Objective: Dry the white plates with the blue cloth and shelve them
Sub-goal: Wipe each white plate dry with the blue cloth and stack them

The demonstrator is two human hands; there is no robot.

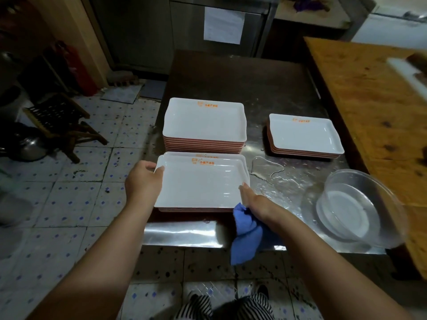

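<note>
A white rectangular plate (198, 183) with an orange logo lies on top of a short pile at the near edge of the steel table (231, 75). My left hand (143, 181) grips its left rim, thumb on top. My right hand (256, 202) touches the plate's right rim with a finger while holding the blue cloth (246, 232), which hangs down over the table's front edge. A taller stack of white plates (204, 122) stands just behind. A smaller stack of plates (305, 135) sits to the right.
A puddle of water (265, 168) spreads right of the near pile. A clear plastic basin (360, 209) sits at the table's front right corner. A wooden counter (374, 93) borders the right side. A folding stool (60, 121) and a metal pot (30, 146) stand on the tiled floor at left.
</note>
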